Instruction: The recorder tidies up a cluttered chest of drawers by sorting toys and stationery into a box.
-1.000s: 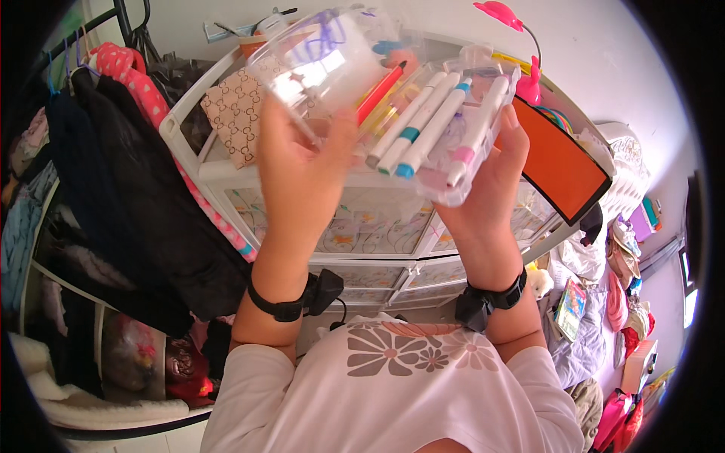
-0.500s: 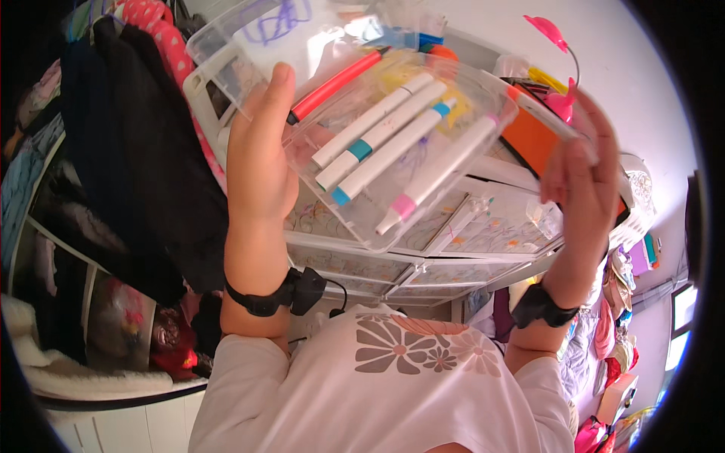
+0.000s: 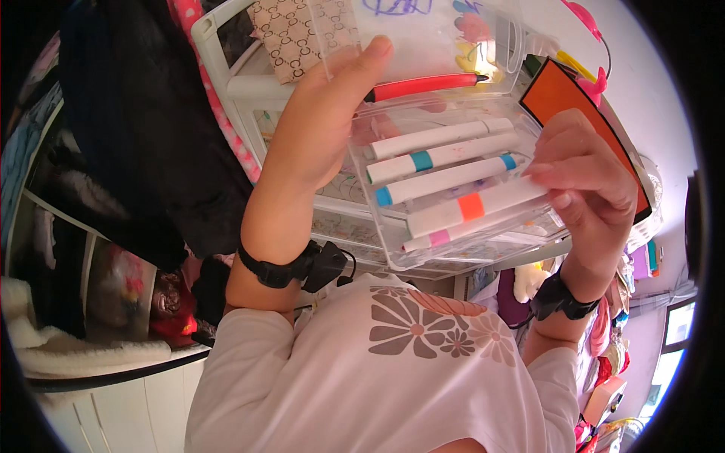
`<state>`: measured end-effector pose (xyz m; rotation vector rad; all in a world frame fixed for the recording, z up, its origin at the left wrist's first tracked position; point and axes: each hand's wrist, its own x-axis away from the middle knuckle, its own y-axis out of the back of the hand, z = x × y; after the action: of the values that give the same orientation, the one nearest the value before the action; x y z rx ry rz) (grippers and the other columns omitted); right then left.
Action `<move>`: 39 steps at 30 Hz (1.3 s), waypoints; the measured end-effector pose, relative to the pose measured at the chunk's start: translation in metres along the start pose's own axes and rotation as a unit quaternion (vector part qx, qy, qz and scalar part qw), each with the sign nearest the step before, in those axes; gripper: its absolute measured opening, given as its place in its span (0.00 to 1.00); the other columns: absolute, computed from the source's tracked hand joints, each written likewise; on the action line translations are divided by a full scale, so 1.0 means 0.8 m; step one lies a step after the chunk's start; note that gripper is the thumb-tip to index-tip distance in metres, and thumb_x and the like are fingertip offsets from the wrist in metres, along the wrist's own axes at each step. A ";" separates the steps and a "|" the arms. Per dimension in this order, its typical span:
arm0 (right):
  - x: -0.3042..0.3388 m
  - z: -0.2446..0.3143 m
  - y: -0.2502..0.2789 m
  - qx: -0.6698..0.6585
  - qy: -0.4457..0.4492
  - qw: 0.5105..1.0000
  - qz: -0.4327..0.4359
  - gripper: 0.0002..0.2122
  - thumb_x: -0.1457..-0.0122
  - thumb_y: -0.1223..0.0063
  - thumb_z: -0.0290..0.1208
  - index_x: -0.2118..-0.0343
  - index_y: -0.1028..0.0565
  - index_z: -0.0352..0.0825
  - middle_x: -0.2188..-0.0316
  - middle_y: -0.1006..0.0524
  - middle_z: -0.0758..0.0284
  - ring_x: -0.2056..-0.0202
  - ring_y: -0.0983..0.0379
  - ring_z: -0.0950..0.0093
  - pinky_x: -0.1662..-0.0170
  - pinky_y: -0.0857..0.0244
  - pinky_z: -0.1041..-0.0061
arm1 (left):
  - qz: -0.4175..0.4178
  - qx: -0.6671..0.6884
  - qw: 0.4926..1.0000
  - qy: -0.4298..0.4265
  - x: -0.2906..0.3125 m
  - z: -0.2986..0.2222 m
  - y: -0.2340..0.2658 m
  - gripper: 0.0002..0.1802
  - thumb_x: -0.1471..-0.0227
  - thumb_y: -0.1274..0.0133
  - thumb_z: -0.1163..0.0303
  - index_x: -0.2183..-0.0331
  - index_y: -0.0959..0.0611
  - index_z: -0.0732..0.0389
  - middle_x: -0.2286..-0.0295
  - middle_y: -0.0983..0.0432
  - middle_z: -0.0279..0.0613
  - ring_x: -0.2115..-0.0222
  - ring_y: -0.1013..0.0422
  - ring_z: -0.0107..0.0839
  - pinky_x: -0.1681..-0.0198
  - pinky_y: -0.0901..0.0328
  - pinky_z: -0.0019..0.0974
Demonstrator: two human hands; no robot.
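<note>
Drawer unit: white plastic drawer unit [image 3: 226,83] behind the hands.
Box: clear plastic box [image 3: 453,151] of white marker pens [image 3: 445,181], raised before the unit.
Left hand [image 3: 317,128]: fingers clasp box's left wall.
Right hand [image 3: 596,181]: fingers pressed together on right edge.

A clear plastic box [image 3: 453,151] (a see-through package of markers) is held up in the middle, tilted, with the left hand [image 3: 317,128] on its left wall and the right hand [image 3: 589,181] at its right end. Inside lie white markers [image 3: 442,181] with teal, blue, orange and pink bands, plus a red pen [image 3: 423,85]. Behind its right corner stands an orange panel [image 3: 563,94] edged in black, possibly a screen or card.
</note>
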<state>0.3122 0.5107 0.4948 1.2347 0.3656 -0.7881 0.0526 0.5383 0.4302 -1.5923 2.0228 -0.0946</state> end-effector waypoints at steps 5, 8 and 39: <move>-0.005 0.005 -0.009 0.052 0.000 0.998 0.044 0.06 0.48 0.44 0.27 0.68 0.21 0.33 0.70 0.26 0.65 0.67 0.35 0.69 0.61 0.43 0.70 | 0.024 -0.001 1.000 0.008 -0.002 0.006 0.009 0.25 0.43 0.50 0.49 0.56 0.23 0.63 0.64 0.23 0.34 0.68 0.27 0.20 0.72 0.33 0.23; -0.003 0.019 -0.003 0.146 -0.020 0.987 0.064 0.09 0.49 0.41 0.32 0.66 0.21 0.34 0.67 0.26 0.63 0.65 0.34 0.68 0.59 0.42 0.69 | 0.045 0.031 0.998 0.015 -0.010 0.009 0.010 0.26 0.42 0.50 0.50 0.56 0.23 0.64 0.64 0.23 0.35 0.67 0.27 0.21 0.71 0.32 0.24; 0.015 -0.009 -0.051 0.461 0.079 0.878 -0.104 0.27 0.66 0.37 0.27 0.55 0.24 0.43 0.58 0.27 0.60 0.56 0.29 0.62 0.54 0.32 0.64 | -0.036 -0.063 0.997 -0.017 -0.001 0.011 0.004 0.28 0.43 0.49 0.51 0.53 0.26 0.68 0.61 0.25 0.40 0.63 0.27 0.26 0.60 0.32 0.29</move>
<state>0.2932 0.5088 0.4563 2.1933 0.2526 -1.1024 0.0535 0.5421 0.4218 -1.7315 1.9801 0.0330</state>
